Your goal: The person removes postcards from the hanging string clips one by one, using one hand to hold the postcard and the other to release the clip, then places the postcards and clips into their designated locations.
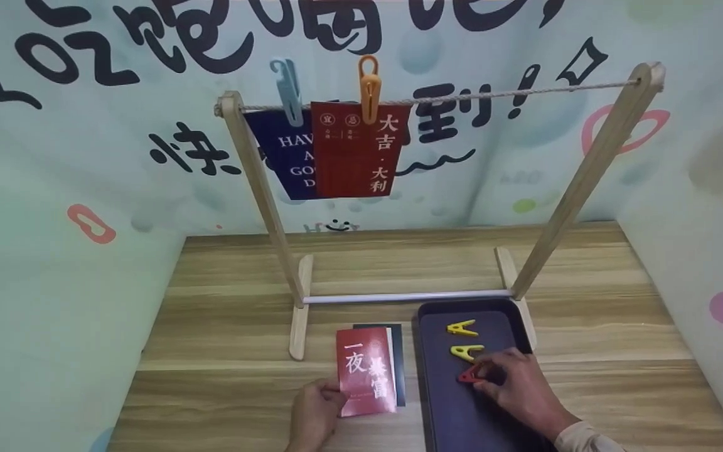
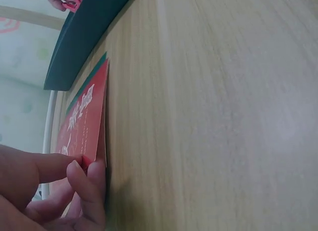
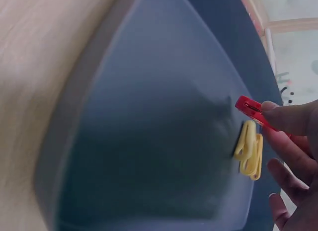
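My left hand [image 1: 316, 411] pinches the lower left edge of a red card [image 1: 361, 376] with white characters. In the left wrist view the thumb and fingers meet at the card's [image 2: 84, 121] edge. Beneath it a dark card [image 1: 399, 376] sticks out to the right. Over the dark tray [image 1: 455, 420] my right hand [image 1: 521, 389] pinches a red clothespin [image 1: 469, 375] between thumb and fingers. The right wrist view shows this red clothespin [image 3: 251, 109] raised off the tray floor. Beside it two yellow clothespins [image 1: 465, 352] lie in the tray.
A wooden stand [image 1: 261, 201] carries a string [image 1: 493, 94] between two posts. From its left part hang a dark blue card [image 1: 292, 163] under a light blue clothespin [image 1: 287, 91] and a red card [image 1: 349, 157] under an orange clothespin [image 1: 369, 91]. A white rod [image 1: 408, 297] joins the feet.
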Demonstrator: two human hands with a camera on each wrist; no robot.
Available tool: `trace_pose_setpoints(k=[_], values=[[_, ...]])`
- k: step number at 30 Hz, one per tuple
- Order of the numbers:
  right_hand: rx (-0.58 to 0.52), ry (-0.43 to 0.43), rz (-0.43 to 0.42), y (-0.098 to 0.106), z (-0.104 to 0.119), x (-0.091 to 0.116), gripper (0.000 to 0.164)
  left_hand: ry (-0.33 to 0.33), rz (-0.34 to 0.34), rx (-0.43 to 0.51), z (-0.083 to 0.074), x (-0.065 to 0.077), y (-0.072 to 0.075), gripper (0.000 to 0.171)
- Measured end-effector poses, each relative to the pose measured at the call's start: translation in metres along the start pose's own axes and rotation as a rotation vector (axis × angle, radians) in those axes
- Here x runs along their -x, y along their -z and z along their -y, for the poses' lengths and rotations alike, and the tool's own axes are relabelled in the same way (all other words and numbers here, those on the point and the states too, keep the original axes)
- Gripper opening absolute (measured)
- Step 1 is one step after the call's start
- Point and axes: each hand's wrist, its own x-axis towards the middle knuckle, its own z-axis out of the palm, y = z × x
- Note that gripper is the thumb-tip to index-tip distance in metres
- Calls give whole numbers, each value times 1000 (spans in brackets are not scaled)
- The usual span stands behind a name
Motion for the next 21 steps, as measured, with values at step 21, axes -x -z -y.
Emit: trace_pose_setpoints(k=[21], values=[[222, -172, 116, -8, -6, 1, 33, -3, -145, -130, -5, 0, -11, 21]])
